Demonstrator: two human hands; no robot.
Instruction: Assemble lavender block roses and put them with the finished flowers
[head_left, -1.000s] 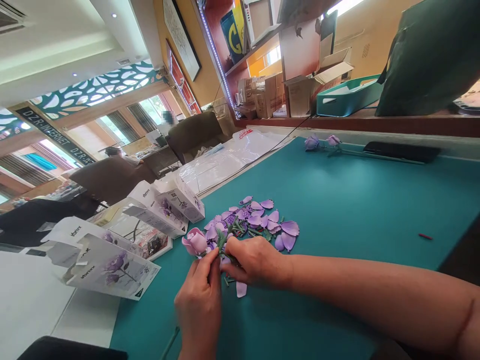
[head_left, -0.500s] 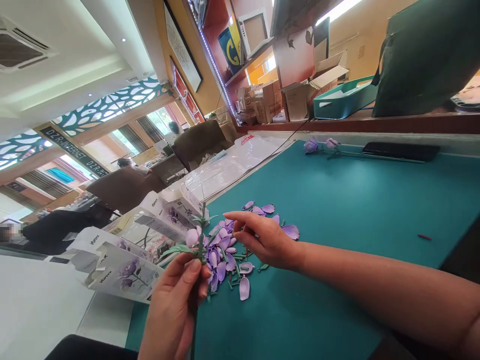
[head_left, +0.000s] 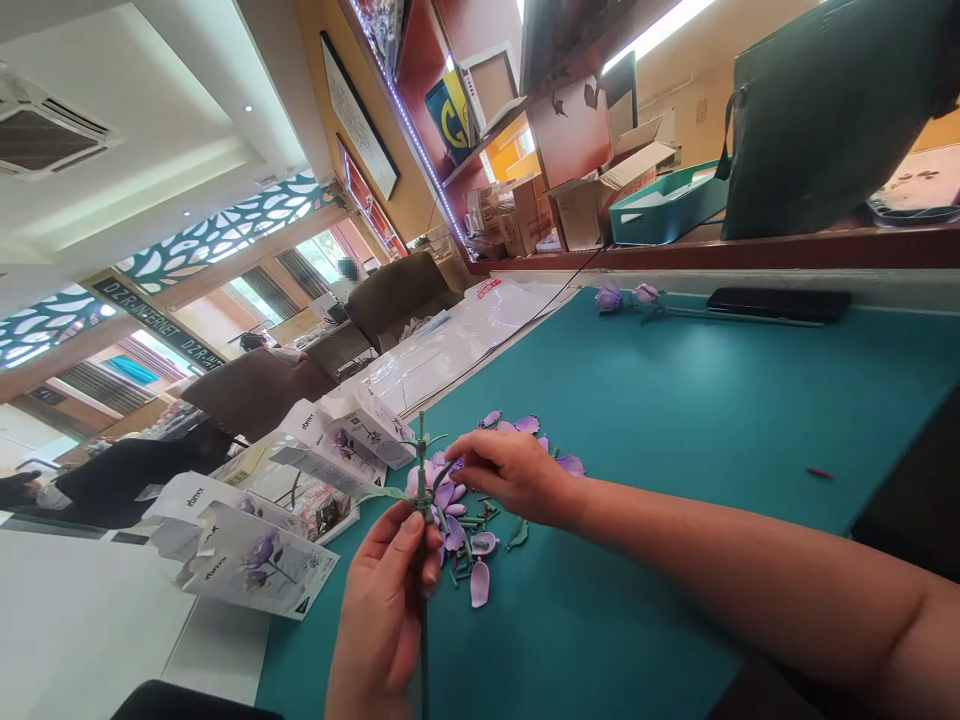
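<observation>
Stem [head_left: 421, 475] with green leaves stands up above the big green table [head_left: 675, 420]. White boxes [head_left: 259, 565] stand along the table's left edge. The left hand [head_left: 386, 580] grips the stem. The right hand [head_left: 517, 475] is curled close to a dark leaf [head_left: 442, 475]; I cannot tell if it pinches it. Purple petals [head_left: 453, 536] lie in a pile by the hands. One tiny red stick [head_left: 820, 473] lies far right.

Petals [head_left: 453, 535] on mat [head_left: 637, 420], near its left side. Stem [head_left: 421, 470] upright in left hand [head_left: 394, 580], in front of petals; right hand [head_left: 517, 475] just right of stem. Boxes [head_left: 259, 560] left, along mat edge. Two flowers [head_left: 609, 298] at far edge. Shelf [head_left: 525, 266] behind, basket [head_left: 660, 215] on it.
</observation>
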